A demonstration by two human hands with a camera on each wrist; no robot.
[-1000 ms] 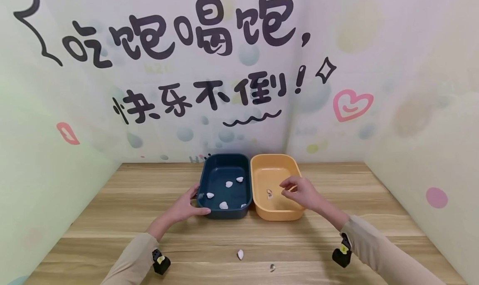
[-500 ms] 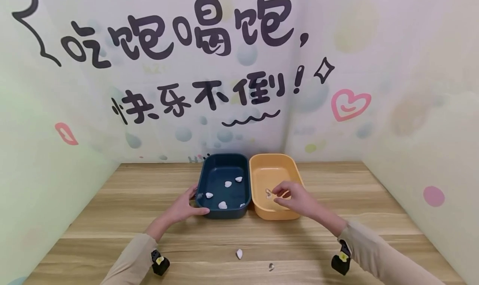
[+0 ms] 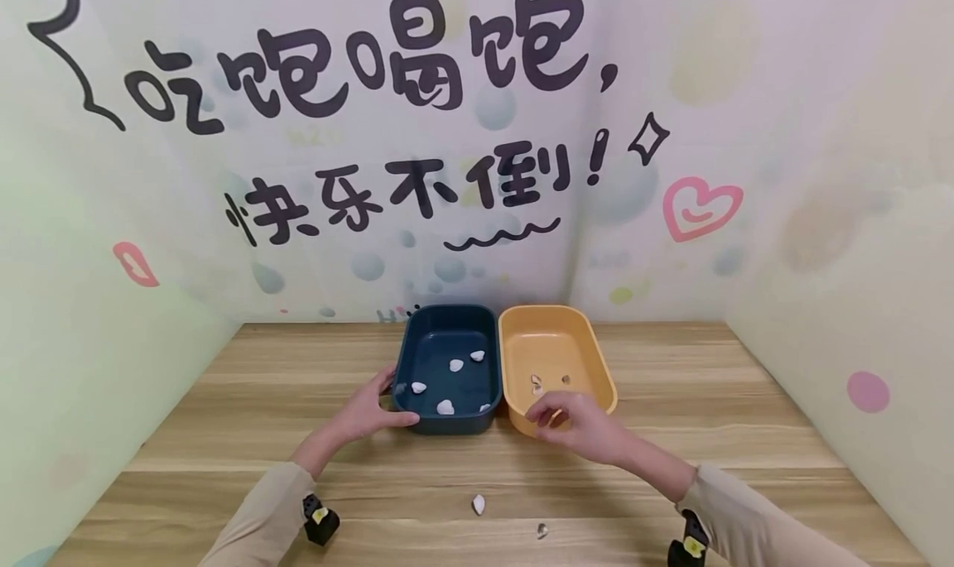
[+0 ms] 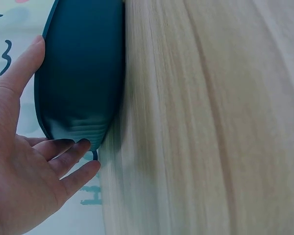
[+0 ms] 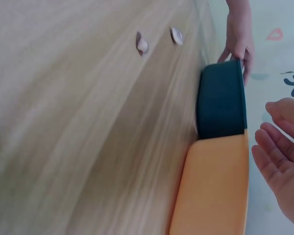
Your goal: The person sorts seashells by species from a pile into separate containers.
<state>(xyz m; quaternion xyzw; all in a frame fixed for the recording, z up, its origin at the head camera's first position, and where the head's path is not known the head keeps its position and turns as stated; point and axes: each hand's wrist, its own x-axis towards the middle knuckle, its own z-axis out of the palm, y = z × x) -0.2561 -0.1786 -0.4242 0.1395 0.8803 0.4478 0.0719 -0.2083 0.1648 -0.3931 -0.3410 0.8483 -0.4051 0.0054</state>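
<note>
In the head view my left hand (image 3: 365, 414) holds the front left corner of a dark blue bin (image 3: 450, 425). The left wrist view has its thumb at the rim and its fingers about the side wall of the blue bin (image 4: 83, 73). White shells (image 3: 445, 407) lie spread inside. Beside it stands a yellow bin (image 3: 551, 319) with small brownish shells (image 3: 566, 379) on its floor. My right hand (image 3: 581, 426) hovers over the yellow bin's front rim, fingers loosely bent. Nothing shows between the fingers of the right hand (image 5: 284, 156) in the right wrist view.
On the wooden table (image 3: 335, 509) in front of the bins lie a white shell (image 3: 479, 505) and a small grey-brown shell (image 3: 542, 531). Behind the bins hangs a printed cloth (image 3: 358, 285), and cloth walls close in both sides.
A small shell now lies on the yellow bin's floor where the right hand was. That hand has drawn back toward the front rim. The left hand stays at the blue bin.
</note>
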